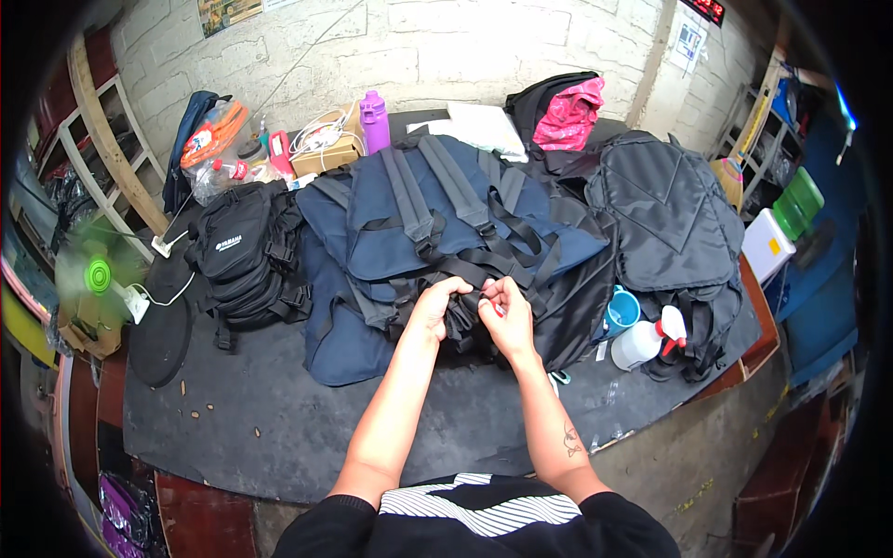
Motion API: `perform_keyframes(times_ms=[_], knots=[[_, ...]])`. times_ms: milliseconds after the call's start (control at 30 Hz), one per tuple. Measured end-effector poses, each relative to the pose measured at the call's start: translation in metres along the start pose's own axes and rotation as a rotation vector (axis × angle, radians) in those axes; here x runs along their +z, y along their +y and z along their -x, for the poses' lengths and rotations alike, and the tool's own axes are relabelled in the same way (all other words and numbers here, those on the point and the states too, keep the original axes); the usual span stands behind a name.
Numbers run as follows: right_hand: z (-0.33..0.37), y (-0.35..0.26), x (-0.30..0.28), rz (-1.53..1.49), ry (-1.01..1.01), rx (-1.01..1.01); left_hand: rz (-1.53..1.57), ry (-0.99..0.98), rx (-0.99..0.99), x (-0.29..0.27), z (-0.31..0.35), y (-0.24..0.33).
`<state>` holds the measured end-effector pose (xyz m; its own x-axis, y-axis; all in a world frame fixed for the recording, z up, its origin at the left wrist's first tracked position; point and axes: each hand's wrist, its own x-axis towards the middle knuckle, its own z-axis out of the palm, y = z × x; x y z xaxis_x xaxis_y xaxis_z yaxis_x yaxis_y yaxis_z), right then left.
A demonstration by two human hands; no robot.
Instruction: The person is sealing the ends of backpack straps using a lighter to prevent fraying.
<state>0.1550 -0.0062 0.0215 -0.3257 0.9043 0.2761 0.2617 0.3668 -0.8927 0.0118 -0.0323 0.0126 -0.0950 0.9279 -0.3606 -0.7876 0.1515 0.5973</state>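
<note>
Navy blue backpacks (367, 246) lie stacked in the middle of the dark table, padded grey shoulder straps facing up. At their near edge my left hand (435, 307) is closed on a black webbing strap (465, 269), thumb toward the right. Close beside it, my right hand (509, 321) has its fingers curled and pinched at the same black webbing. A small red thing (499, 311) shows in the right palm; its kind is too small to tell. Bunched black straps and fabric (462, 321) hang beneath both hands, partly hidden by them.
A black backpack (246, 251) stands at left and another black bag (665, 214) lies at right. Near the right hand are a blue mug (621, 311) and a white spray bottle (640, 345). A purple bottle (374, 122) and a cardboard box (330, 149) stand behind. A green fan (98, 275) spins at left.
</note>
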Motion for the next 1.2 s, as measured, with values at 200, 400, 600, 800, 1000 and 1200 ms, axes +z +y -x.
perform_keyframes(times_ms=[200, 400, 600, 800, 1000, 1200], knots=[[0.0, 0.001, 0.003, -0.142, 0.0, -0.033, 0.035, -0.007, -0.056, -0.007, -0.007, 0.0], [0.0, 0.005, 0.001, -0.163, -0.037, -0.023, 0.027, -0.051, -0.083, 0.005, 0.004, 0.006], [0.001, 0.001, 0.001, -0.124, -0.032, -0.027, 0.028, -0.04, -0.063, -0.005, -0.005, 0.002], [0.005, -0.022, -0.006, -0.186, -0.041, -0.029, 0.043, -0.124, -0.064, -0.014, -0.004, 0.002], [-0.028, -0.012, -0.007, -0.037, 0.026, -0.09, -0.124, -0.07, -0.007, 0.008, 0.021, -0.002], [-0.03, -0.005, 0.005, -0.69, -0.045, 0.336, -0.039, -0.224, 0.0, 0.005, 0.022, 0.001]])
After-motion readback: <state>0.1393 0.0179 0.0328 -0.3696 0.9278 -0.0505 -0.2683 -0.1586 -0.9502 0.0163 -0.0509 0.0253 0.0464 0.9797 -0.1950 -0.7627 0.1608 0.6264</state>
